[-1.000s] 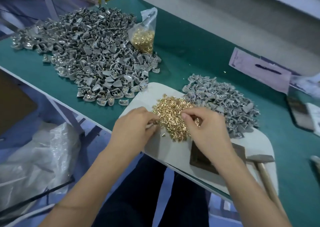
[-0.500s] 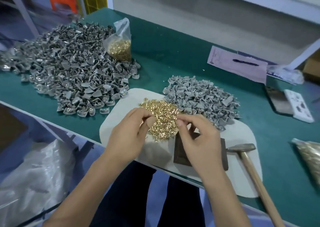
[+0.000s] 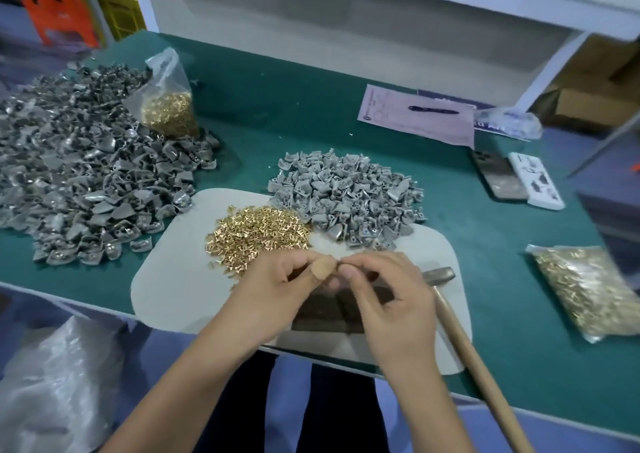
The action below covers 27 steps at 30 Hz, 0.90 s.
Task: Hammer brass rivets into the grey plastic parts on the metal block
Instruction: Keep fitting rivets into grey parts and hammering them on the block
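Observation:
My left hand (image 3: 277,290) and my right hand (image 3: 388,300) meet fingertip to fingertip just above the dark metal block (image 3: 322,312). Both pinch a small piece between them, which the fingers almost wholly hide. My left thumb wears a tan bandage. The loose brass rivets (image 3: 256,238) lie heaped just behind my left hand on the white mat (image 3: 173,279). A pile of grey plastic parts (image 3: 346,193) sits behind the rivets to the right. The hammer (image 3: 438,274) lies by my right hand, its wooden handle running toward the near table edge.
A large heap of grey parts (image 3: 86,182) covers the left of the green table, with a bag of rivets (image 3: 169,106) on it. Another rivet bag (image 3: 588,290) lies far right. A paper with a pen (image 3: 415,116) and two phones (image 3: 498,179) lie at the back right.
Both hands have drawn back from the rivet pile toward me and come together over the metal block. The camera view has shifted left and down.

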Available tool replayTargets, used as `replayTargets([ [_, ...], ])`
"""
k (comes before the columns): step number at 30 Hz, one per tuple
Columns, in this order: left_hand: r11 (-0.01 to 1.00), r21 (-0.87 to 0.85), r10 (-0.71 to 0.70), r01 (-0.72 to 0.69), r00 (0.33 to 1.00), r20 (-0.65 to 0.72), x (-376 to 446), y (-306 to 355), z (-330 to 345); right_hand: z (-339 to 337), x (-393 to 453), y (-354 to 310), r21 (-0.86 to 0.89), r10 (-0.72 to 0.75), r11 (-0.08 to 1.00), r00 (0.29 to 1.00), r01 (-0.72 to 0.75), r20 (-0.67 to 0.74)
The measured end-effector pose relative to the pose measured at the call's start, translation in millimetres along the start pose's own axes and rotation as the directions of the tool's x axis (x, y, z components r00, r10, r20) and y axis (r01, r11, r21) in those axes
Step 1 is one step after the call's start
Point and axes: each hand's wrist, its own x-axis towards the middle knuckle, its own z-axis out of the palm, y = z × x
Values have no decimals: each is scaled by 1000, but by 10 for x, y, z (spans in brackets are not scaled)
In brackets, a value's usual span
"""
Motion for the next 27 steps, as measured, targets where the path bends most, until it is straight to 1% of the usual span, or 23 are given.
replayTargets([
  [2, 987, 162, 21, -15, 999, -38, 82, 21, 51, -33, -70, 104, -79, -7, 997, 995, -1, -99],
  [4, 924, 383, 36, 10, 993, -113, 194, 38, 70, -45, -155, 198, -128, -7, 992, 984, -16, -178],
  [6, 786, 615, 62, 61, 982, -177, 326, 66, 78, -48, -219, 253, -119, 11, 992, 971, -41, -239],
  [7, 716, 693, 73, 84, 978, -193, 401, 77, 83, -50, -232, 267, -99, 27, 994, 964, -55, -265],
  [8, 666, 739, 76, 98, 977, -197, 482, 87, 92, -48, -233, 276, -82, 43, 994, 958, -69, -283],
  [11, 572, 812, 51, 116, 983, -176, 724, 111, 156, -40, -214, 293, -38, 97, 993, 957, -112, -275],
  [12, 517, 846, 32, 131, 985, -172, 796, 117, 184, -40, -209, 298, -29, 104, 993, 958, -116, -268],
  [15, 289, 945, -6, 152, 988, -157, 962, 135, 293, -45, -209, 300, -42, 82, 994, 963, -96, -258],
  [16, 248, 956, -19, 154, 988, -154, 995, 136, 327, -43, -209, 298, -47, 77, 995, 964, -92, -253],
  [17, 235, 959, -35, 156, 988, -152, 1020, 134, 350, -43, -208, 298, -48, 76, 995, 966, -91, -247],
  [20, 256, 953, -64, 162, 987, -150, 1036, 115, 354, -36, -206, 297, -54, 65, 995, 969, -80, -240],
  [23, 296, 941, -38, 163, 987, -159, 951, 106, 317, -39, -206, 295, -58, 63, 995, 969, -79, -238],
  [25, 353, 924, 18, 145, 987, -161, 854, 111, 290, -44, -208, 286, -55, 75, 994, 969, -90, -234],
  [27, 481, 869, 76, 114, 982, -171, 736, 129, 252, -51, -212, 275, -50, 93, 993, 970, -106, -224],
])
